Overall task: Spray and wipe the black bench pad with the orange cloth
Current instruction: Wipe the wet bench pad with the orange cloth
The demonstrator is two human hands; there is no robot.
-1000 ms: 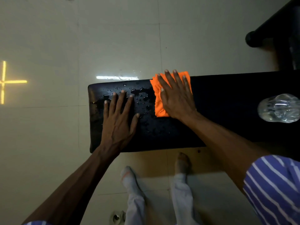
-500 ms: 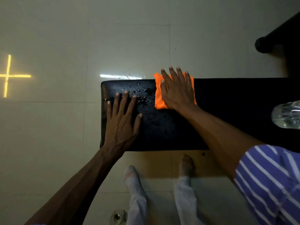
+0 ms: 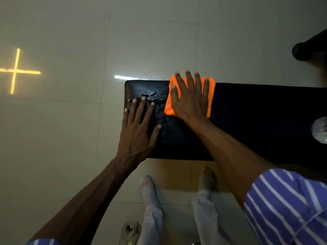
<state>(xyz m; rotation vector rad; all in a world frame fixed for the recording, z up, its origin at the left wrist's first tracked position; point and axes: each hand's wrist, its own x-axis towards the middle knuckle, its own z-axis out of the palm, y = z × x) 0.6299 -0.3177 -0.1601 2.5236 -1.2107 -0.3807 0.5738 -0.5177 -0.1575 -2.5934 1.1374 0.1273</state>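
Orange cloth [image 3: 211, 96] folded, pinned flat under right hand [image 3: 192, 101], fingers straight and spread, at far edge of black bench pad [image 3: 256, 121]. Left hand [image 3: 138, 131] flat on pad's left end, fingers splayed, holding nothing. Water droplets [image 3: 154, 96] between hands. Clear bottle [image 3: 321, 129] at right edge.

On the bench pad [image 3: 247, 124], the cloth [image 3: 168, 106] lies at its 12 o'clock edge under the right hand [image 3: 191, 101]; the left hand [image 3: 138, 133] rests at the cloth's 8 o'clock, a bottle [image 3: 321, 129] at 3 o'clock
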